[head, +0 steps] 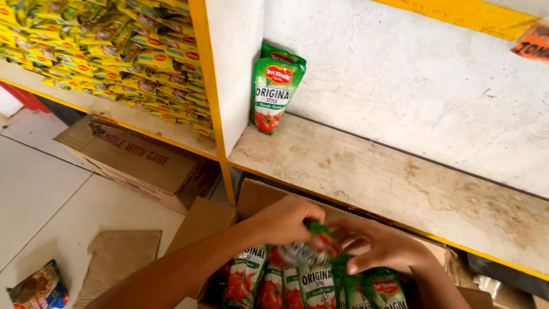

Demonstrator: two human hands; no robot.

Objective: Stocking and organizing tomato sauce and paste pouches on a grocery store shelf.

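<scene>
Green-and-red sauce pouch (313, 246), crumpled and partly blurred, gripped between both hands just above an open cardboard box (257, 197) at the bottom of the view. Left hand (289, 220) curled over the pouch from the left, fingers closed on its upper part; right hand (380, 247) clasping it from the right, fingers bent around the green top edge. Inside the box, more pouches of the same kind (317, 286) standing upright in a close row, green tops and red tomato pictures showing, touching one another. Box flaps folded outward, one brown flap (200, 226) pointing toward the pale tiled floor (40, 189). Directly above, a worn, stained shelf board (400, 177) with a yellow front edge, bearing two matching pouches (274, 91) set upright one behind the other in the left corner against a white divider (231, 68). Beyond the divider to the left, another shelf bay packed with stacked yellow packets (114, 46). Beneath that bay, a closed brown carton (137, 160) on the floor. Near the lower left, a flat sheet of cardboard (123, 257) and, at the corner, a small blue-and-brown snack packet (37, 289).
</scene>
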